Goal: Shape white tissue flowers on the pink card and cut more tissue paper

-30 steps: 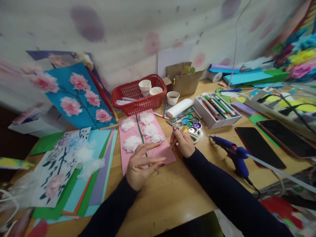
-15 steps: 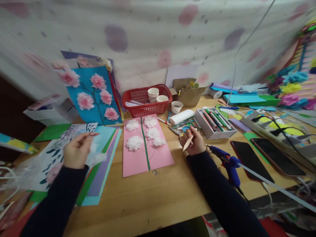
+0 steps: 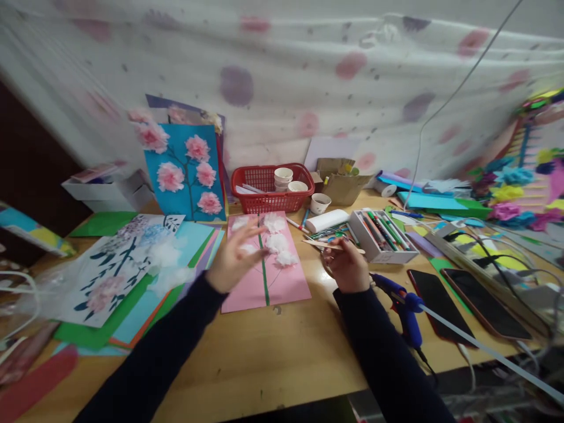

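In the head view, my left hand [image 3: 235,257] hovers over the left part of a pink card [image 3: 288,288], fingers apart and nothing visible in them. White cotton-like puffs [image 3: 277,242] sit on the card along a green stem [image 3: 265,282]; my left hand hides some of them. To the right of the card, my right hand [image 3: 350,267] is closed around a flat wooden craft stick [image 3: 314,242], which points left. A blue glue gun [image 3: 408,317] with a clear glue stick lies beside my right forearm.
A white box of markers [image 3: 388,254], a red basket [image 3: 259,202] with paper cups and a blue flower card [image 3: 176,200] stand at the back. Two phones [image 3: 440,305] and a power strip [image 3: 476,249] lie right. Coloured papers and white fluff [image 3: 161,252] cover the left side.
My left hand has moved right, from above the coloured papers to the pink card, and its fingers have spread. The craft stick in my right hand has turned from slanting down to nearly level.
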A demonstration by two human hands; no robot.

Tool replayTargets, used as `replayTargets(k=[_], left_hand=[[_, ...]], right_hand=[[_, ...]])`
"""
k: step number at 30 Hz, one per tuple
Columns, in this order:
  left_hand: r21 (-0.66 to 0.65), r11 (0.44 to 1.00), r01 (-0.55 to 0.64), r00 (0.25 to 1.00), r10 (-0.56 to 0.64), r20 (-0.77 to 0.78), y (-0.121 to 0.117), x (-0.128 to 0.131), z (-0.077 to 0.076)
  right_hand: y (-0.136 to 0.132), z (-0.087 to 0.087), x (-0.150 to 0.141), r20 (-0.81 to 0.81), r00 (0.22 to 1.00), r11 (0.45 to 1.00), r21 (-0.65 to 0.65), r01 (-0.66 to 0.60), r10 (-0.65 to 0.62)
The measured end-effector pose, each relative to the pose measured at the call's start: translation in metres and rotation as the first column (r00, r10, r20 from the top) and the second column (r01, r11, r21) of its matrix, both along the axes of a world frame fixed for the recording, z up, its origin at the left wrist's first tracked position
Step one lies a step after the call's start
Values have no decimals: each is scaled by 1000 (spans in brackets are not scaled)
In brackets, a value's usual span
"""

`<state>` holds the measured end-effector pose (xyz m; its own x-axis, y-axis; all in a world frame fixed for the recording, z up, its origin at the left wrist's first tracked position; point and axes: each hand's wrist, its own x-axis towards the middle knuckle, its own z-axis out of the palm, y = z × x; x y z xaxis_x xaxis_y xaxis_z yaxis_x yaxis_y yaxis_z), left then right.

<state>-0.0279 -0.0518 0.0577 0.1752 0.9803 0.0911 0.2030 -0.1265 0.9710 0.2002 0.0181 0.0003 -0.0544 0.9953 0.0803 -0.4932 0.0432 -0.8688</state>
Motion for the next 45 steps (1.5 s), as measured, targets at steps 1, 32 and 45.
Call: replayTargets(k=[1, 32, 45], left_hand=[[-6, 999, 36, 999, -36, 3, 10, 23, -8], [-201, 975, -90, 750, 199, 631, -44, -46, -34], [-122, 976, 179, 384, 45, 922, -88, 38, -33]], right_hand=[[-6, 4, -1, -18, 1000, 1000, -15, -16, 16], [-81, 12, 5, 96, 992, 982, 180, 62, -81], [-146, 7, -82, 319, 943, 978, 209, 24, -91]])
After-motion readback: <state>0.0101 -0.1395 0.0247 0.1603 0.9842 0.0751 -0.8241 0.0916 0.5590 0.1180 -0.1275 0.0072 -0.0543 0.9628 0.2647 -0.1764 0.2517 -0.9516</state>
